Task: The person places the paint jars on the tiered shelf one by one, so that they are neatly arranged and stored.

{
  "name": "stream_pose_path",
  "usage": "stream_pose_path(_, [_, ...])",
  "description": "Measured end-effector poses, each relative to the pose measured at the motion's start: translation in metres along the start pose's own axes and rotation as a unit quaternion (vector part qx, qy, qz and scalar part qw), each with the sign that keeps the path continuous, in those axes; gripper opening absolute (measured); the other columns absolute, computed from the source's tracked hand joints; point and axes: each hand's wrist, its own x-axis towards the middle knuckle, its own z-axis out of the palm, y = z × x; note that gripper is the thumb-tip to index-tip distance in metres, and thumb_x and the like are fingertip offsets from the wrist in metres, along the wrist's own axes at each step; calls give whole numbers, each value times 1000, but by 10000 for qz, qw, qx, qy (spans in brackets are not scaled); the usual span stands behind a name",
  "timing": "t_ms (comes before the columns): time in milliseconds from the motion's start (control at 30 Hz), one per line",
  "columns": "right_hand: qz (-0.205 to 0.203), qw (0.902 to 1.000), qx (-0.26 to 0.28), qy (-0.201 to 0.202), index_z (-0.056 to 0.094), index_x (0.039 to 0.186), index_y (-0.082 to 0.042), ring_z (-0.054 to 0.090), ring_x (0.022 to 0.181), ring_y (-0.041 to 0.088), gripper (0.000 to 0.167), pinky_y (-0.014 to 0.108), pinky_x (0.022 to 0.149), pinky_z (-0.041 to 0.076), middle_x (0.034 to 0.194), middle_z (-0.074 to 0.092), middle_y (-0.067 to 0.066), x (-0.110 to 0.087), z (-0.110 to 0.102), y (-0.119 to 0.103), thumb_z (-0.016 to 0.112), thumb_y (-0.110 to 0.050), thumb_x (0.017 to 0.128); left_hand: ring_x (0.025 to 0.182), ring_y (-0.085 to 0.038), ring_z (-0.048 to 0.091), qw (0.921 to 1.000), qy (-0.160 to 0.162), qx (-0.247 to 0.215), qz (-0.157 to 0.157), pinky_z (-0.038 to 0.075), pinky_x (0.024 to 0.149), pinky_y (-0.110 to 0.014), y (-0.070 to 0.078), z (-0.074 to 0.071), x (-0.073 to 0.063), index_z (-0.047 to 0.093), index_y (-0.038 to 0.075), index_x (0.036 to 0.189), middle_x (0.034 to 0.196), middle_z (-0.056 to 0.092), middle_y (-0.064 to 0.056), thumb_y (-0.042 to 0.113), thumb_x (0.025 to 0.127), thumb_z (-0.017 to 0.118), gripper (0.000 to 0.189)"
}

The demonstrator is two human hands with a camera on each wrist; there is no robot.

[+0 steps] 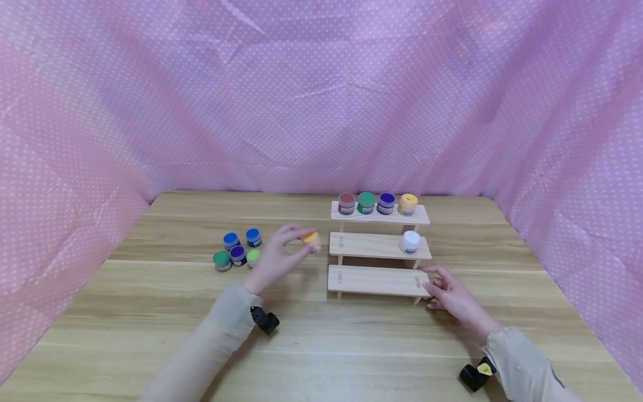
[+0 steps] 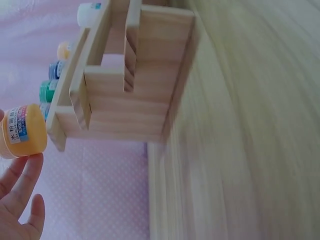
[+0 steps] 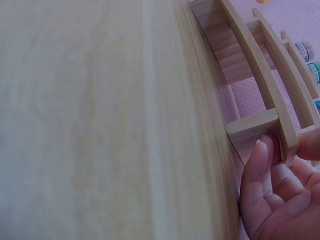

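My left hand (image 1: 278,255) pinches an orange-yellow paint jar (image 1: 312,242) between thumb and fingers, off the table, just left of the wooden tiered stand (image 1: 372,279). In the left wrist view the orange jar (image 2: 29,131) shows a printed label, and the fingers touch its side. My right hand (image 1: 454,296) grips the right end of the stand's lowest step. In the right wrist view the thumb and fingers of this hand (image 3: 280,195) close around the step's end. On the top step stand red (image 1: 346,204), green (image 1: 366,203), purple (image 1: 385,204) and orange (image 1: 408,205) jars. A white jar (image 1: 409,242) sits at the middle step's right.
Left of the stand, several jars cluster on the wooden table (image 1: 166,290): two blue (image 1: 253,237), one green (image 1: 222,261), one purple (image 1: 238,255) and a light green one (image 1: 253,258) partly behind the left hand. A pink dotted cloth (image 1: 311,100) hangs around the table.
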Motion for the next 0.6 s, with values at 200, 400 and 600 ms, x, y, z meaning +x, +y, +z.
stream_pose_path(200, [-39, 10000, -49, 13, 30, 136, 6, 58, 75, 8, 42, 26, 64, 55, 87, 61, -2, 1, -1, 0, 46, -4, 98, 111, -24, 55, 9999, -65, -49, 71, 45, 98, -46, 9, 12, 5, 66, 11, 118, 118, 61, -9, 21, 85, 71, 35])
stream_pose_path(400, [-14, 10000, -31, -19, 30, 136, 5, 59, 75, 9, 42, 26, 64, 55, 88, 62, -2, 1, -1, 0, 46, -5, 98, 110, -22, 57, 9994, -44, -234, 269, 44, 100, -44, 18, 22, 10, 66, 10, 118, 117, 62, -7, 19, 85, 71, 34])
stream_pose_path(600, [-5, 10000, -4, -8, 30, 137, 5, 58, 77, 8, 43, 27, 65, 55, 90, 62, -2, 0, 0, 0, 46, -6, 98, 109, -20, 56, 9988, -98, -418, 237, 45, 98, -42, 26, 32, 14, 66, 10, 118, 116, 61, -6, 20, 84, 72, 36])
